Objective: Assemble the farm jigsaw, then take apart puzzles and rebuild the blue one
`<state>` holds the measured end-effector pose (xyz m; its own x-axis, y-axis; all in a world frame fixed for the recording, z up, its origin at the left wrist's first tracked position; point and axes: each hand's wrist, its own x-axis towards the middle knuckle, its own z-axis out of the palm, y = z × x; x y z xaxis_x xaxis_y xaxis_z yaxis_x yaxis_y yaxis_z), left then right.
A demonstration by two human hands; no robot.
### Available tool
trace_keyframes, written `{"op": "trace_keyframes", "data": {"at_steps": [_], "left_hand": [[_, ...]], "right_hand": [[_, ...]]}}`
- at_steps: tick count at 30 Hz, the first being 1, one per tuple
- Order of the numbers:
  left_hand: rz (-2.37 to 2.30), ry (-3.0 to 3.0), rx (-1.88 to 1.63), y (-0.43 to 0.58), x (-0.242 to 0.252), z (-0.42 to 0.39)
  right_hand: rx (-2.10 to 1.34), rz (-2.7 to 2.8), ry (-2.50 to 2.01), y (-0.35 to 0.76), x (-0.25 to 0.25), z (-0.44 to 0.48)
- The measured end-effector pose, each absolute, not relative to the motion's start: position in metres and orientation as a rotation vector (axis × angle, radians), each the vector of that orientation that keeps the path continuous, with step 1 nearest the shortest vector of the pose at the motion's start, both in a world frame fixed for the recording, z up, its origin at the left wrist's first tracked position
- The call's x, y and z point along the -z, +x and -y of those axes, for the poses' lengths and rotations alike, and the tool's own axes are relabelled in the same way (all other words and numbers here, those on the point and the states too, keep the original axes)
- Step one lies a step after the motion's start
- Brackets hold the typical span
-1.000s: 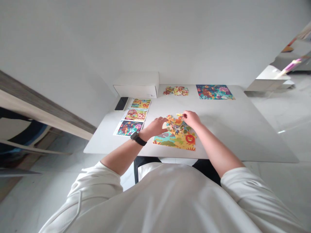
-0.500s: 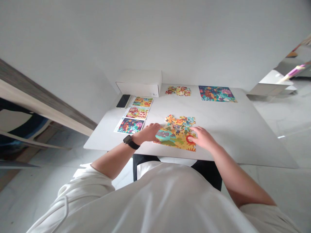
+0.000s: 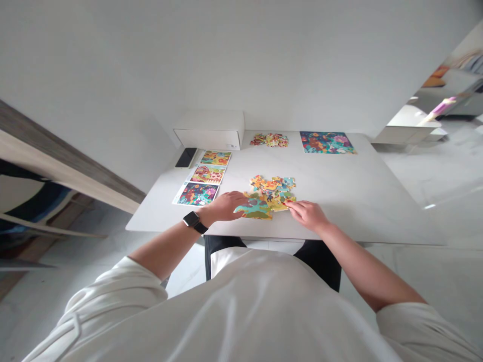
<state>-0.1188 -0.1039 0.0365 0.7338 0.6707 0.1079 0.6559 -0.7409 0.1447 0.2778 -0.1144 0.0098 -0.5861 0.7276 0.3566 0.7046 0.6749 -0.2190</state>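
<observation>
A loose heap of colourful jigsaw pieces lies mid-table, with a teal and green section at its near left. My left hand, a black watch on its wrist, rests against that section's left edge. My right hand lies at the heap's right side, its fingertips on the yellow pieces. Whether those fingers pinch a piece is hidden. A smaller pile of jigsaw pieces sits near the far edge of the white table, beside a finished jigsaw picture.
Several printed picture cards lie in a column at the table's left, past a black phone. A white box stands at the far left corner. A wooden-edged surface runs along the left.
My right hand has slid left from the lion corner to the heap's edge. The heap now looks narrower, and the lion section no longer shows. The camera has shifted slightly.
</observation>
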Motion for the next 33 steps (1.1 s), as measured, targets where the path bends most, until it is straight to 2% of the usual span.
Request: {"op": "trace_keyframes", "data": {"at_steps": [4,10,16,22,26,33], "left_hand": [[-1.115,2.835,-0.299,-0.114,-0.025,0.106],[-1.08,2.904,-0.419,-0.113,-0.013,0.109],[-1.079,2.984,-0.528,-0.107,-0.018,0.116],[-1.302,2.908,-0.54,-0.106,-0.021,0.119],[-1.289,2.883,-0.6,-0.106,-0.02,0.124],[-1.254,2.87,-0.754,-0.112,-0.032,0.129]], "right_hand": [[-0.07,2.459,-1.178,0.272,-0.007,0.104],[-0.242,2.383,-1.085,0.278,-0.017,0.094],[-0.153,2.146,-1.175,0.263,-0.037,0.07],[-0.139,2.309,-1.127,0.248,-0.009,0.044],[-0.156,2.397,-1.083,0.259,0.01,0.041],[-0.177,2.308,-1.042,0.26,0.009,0.041]]}}
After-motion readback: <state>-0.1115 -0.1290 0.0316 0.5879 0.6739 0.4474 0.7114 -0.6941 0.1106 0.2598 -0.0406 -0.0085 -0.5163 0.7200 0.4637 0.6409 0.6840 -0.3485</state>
